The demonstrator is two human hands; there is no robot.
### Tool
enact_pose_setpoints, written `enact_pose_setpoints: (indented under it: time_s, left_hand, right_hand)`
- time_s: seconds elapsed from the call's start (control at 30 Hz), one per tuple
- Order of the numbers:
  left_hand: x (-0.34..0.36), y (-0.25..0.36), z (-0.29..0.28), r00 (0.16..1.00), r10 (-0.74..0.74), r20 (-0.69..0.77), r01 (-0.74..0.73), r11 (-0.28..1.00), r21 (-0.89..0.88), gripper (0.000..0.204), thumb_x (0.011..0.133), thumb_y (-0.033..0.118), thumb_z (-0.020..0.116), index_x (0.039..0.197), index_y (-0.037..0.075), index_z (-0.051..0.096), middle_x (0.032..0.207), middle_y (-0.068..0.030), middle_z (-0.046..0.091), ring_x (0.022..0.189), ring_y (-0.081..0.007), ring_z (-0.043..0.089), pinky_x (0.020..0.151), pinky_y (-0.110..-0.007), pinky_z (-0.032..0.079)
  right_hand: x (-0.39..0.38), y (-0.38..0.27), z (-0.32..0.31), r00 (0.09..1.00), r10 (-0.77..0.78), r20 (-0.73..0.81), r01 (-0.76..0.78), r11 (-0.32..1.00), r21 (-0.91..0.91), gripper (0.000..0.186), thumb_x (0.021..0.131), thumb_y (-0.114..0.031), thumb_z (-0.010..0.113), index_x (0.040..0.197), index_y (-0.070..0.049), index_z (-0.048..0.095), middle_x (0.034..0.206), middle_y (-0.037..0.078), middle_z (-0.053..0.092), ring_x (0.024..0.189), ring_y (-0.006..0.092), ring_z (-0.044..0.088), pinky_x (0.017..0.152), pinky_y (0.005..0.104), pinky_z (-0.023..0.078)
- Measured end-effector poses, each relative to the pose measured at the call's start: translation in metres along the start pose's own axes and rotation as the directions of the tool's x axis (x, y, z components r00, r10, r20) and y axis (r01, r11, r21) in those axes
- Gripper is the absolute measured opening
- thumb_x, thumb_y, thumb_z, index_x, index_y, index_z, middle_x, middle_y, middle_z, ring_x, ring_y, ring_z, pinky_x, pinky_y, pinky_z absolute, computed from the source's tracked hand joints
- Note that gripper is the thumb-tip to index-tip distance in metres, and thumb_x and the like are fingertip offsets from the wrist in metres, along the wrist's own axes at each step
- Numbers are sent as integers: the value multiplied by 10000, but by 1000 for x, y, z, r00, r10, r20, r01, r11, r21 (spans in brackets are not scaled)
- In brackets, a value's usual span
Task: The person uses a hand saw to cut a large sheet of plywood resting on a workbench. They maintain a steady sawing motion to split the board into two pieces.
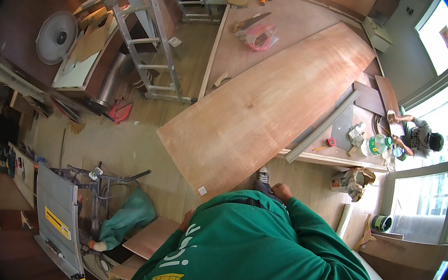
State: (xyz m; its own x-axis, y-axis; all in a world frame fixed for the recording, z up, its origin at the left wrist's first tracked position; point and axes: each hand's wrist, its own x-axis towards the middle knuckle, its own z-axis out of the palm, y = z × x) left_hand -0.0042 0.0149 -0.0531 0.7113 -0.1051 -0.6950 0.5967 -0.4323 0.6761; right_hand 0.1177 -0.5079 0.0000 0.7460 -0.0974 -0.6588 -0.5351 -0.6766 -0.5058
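A long reddish-brown plywood sheet (261, 105) lies slantwise across a low wooden platform. Its near end juts out over the floor, and a small white label (202, 191) marks the corner close to my waist. My right hand (282, 192) hangs by my thigh just short of the sheet, its fingers curled in and nothing visible in them. Only a sliver of my left hand (187, 220) shows beside my green top, below that labelled corner; its fingers are hidden. Neither hand is seen touching the plywood.
At far left stands an aluminium stepladder (147, 37); at near left, a table saw (55, 215). The platform carries a handsaw, a pink bag (260, 36), a grey metal strip (322, 126), a tape measure (331, 142) and bottles (375, 145). Another person (422, 138) works at right.
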Motion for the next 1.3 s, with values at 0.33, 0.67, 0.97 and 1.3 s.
enact_pose_setpoints:
  time_s: [0.33,0.67,0.97,1.3]
  left_hand:
    - [4,17,4,997,21,-69,-30,989,-141,415,1045,314,677,1246,-45,729,1159,-133,787,1046,-191,723,928,-357,571]
    - [5,15,-5,1000,-1,-7,0,976,-218,381,1042,288,684,1249,-29,728,1167,-118,784,1046,-177,717,939,-352,570]
    - [11,25,-6,999,40,-1,-40,993,-114,380,1036,283,691,1251,-29,726,1162,-119,782,1047,-179,715,942,-354,569]
    - [19,33,-7,997,71,-1,-71,994,-86,380,1030,277,698,1253,-28,724,1157,-119,780,1048,-181,714,946,-356,567]
  right_hand:
    - [-5,1,-2,1000,-18,-2,18,999,-35,362,918,-332,669,1079,-54,836,1088,177,809,1045,364,758,996,442,570]
    - [0,4,3,1000,3,-25,-4,1000,-4,387,925,-356,666,1098,-52,831,1105,192,802,1064,371,755,1009,445,566]
    - [-8,-7,-8,1000,9,-21,-10,998,-57,383,943,-356,658,1121,-60,825,1159,208,787,1111,393,737,1036,454,554]
    - [-9,-2,-10,999,34,-10,-34,999,-33,391,947,-353,653,1133,-51,817,1147,214,787,1101,399,736,1026,457,555]
